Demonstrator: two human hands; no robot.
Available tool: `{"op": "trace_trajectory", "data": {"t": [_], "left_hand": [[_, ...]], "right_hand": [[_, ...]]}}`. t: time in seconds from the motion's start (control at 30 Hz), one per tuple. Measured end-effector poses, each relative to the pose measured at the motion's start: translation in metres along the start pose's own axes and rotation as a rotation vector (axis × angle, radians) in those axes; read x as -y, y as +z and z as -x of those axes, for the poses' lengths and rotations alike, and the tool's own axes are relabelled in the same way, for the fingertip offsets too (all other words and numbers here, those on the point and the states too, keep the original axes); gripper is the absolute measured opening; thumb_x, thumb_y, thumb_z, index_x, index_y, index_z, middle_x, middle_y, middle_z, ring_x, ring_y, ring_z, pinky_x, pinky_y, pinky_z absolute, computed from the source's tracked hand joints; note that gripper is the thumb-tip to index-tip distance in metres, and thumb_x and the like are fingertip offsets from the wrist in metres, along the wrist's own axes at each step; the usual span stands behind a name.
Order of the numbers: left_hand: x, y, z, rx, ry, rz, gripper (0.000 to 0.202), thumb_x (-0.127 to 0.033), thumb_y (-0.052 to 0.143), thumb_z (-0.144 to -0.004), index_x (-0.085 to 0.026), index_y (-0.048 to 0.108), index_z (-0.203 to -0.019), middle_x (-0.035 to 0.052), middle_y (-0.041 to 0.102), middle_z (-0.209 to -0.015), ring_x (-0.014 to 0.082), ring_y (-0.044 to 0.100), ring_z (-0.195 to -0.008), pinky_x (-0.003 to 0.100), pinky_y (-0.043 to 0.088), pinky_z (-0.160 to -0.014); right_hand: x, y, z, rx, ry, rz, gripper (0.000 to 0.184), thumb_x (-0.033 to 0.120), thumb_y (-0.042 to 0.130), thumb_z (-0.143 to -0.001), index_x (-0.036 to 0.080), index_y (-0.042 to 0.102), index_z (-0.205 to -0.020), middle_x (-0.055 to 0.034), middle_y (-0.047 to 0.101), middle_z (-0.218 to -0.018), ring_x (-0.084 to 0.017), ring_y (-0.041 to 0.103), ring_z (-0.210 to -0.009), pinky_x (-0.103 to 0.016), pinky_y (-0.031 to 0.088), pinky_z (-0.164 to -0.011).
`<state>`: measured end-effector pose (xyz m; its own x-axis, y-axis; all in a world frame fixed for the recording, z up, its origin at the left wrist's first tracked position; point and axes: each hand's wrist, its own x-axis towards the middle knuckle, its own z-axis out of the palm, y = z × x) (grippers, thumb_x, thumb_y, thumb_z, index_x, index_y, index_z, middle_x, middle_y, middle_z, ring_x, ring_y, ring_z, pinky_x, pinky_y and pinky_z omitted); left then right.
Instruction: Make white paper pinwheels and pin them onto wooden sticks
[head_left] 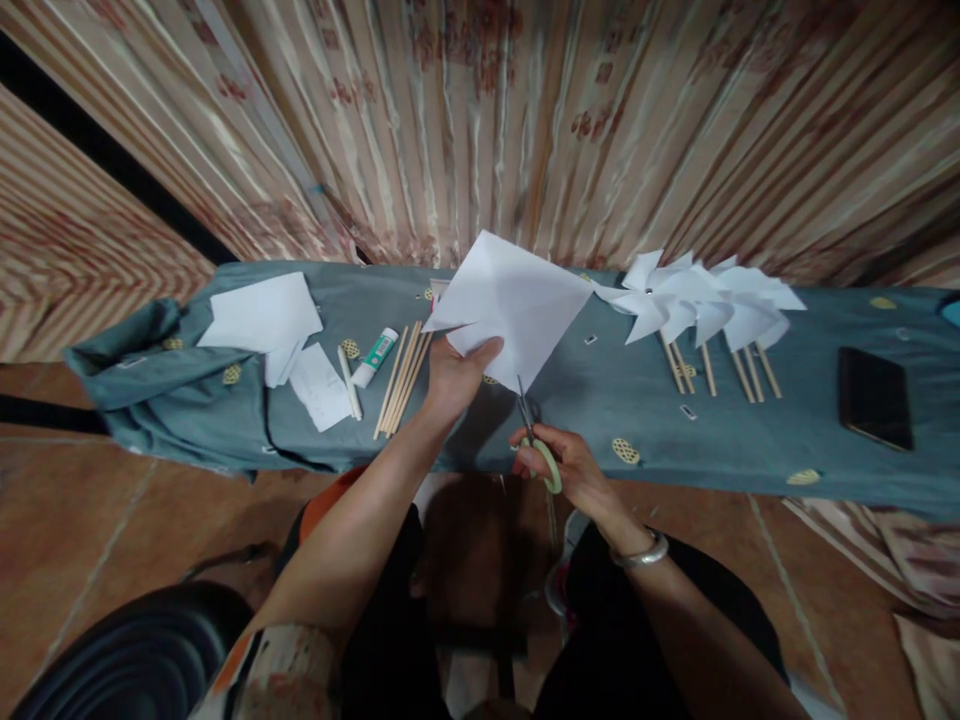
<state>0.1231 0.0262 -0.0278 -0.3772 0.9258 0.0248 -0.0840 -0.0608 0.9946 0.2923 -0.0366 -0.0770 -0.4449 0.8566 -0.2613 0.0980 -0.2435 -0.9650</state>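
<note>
My left hand (459, 378) grips a square sheet of white paper (517, 300) above the cloth, thumb on top. A slit runs into the sheet near its left corner, just above my thumb. In my right hand (566, 462) is a pair of scissors (545, 462) with pale green handles. Their blades meet the sheet's lower corner. Left of my left hand, several wooden sticks (403, 385) lie side by side, next to a green and white glue stick (376, 358) and a white pen (349, 382).
Several white paper pinwheels (701, 300) on sticks lie to the right. Beyond them is a dark phone (874, 398). White paper sheets (262, 312) and a marked slip (321, 388) rest at left on the teal cloth (795, 420). A pleated curtain (480, 120) hangs behind.
</note>
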Motion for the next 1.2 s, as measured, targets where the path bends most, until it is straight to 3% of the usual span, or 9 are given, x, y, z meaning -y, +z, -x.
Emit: {"op": "trace_trajectory", "data": {"t": [0.1,0.2,0.53,0.87,1.2], "left_hand": [[-0.001,0.001,0.002,-0.037,-0.038,0.056,0.018,-0.018,0.080,-0.061,-0.018,0.066,-0.072,0.0049,0.072,-0.079,0.0302,0.063,-0.107,0.036,0.053,-0.089],[0.001,0.001,0.002,-0.005,-0.052,0.059,0.018,-0.018,0.080,-0.061,-0.018,0.067,-0.073,0.0054,0.072,-0.078,0.0302,0.064,-0.104,0.037,0.053,-0.088],[0.027,0.002,-0.007,0.039,0.122,0.038,0.023,-0.027,0.077,-0.061,-0.015,0.068,-0.078,0.0064,0.073,-0.086,0.0255,0.067,-0.093,0.037,0.055,-0.085],[0.029,0.002,-0.005,0.052,0.119,0.023,0.020,-0.025,0.075,-0.064,-0.013,0.068,-0.079,0.0081,0.073,-0.083,0.0279,0.066,-0.103,0.038,0.055,-0.088],[0.035,0.001,-0.010,0.045,0.118,0.051,0.020,-0.028,0.076,-0.061,-0.015,0.067,-0.074,0.0059,0.072,-0.079,0.0261,0.067,-0.095,0.038,0.056,-0.084]], "right_hand": [[0.001,0.000,0.000,-0.015,0.014,-0.022,0.031,0.050,0.071,-0.075,0.021,0.067,-0.082,0.0018,0.062,-0.063,-0.012,0.056,-0.057,-0.023,0.042,-0.052],[0.002,-0.001,-0.001,-0.039,0.029,-0.051,0.033,0.051,0.073,-0.071,0.021,0.066,-0.082,0.0017,0.063,-0.063,-0.013,0.057,-0.057,-0.024,0.043,-0.052],[0.000,-0.004,-0.002,-0.021,0.028,-0.019,0.040,0.054,0.072,-0.071,0.019,0.065,-0.089,0.0001,0.065,-0.069,-0.013,0.059,-0.061,-0.024,0.047,-0.056],[0.002,-0.004,-0.003,-0.043,0.013,-0.013,0.040,0.056,0.073,-0.070,0.019,0.064,-0.085,0.0004,0.064,-0.066,-0.012,0.059,-0.058,-0.023,0.048,-0.053],[0.002,-0.002,-0.003,-0.085,0.032,-0.068,0.042,0.055,0.077,-0.065,0.019,0.066,-0.083,0.0016,0.064,-0.062,-0.011,0.058,-0.054,-0.022,0.048,-0.051]]}}
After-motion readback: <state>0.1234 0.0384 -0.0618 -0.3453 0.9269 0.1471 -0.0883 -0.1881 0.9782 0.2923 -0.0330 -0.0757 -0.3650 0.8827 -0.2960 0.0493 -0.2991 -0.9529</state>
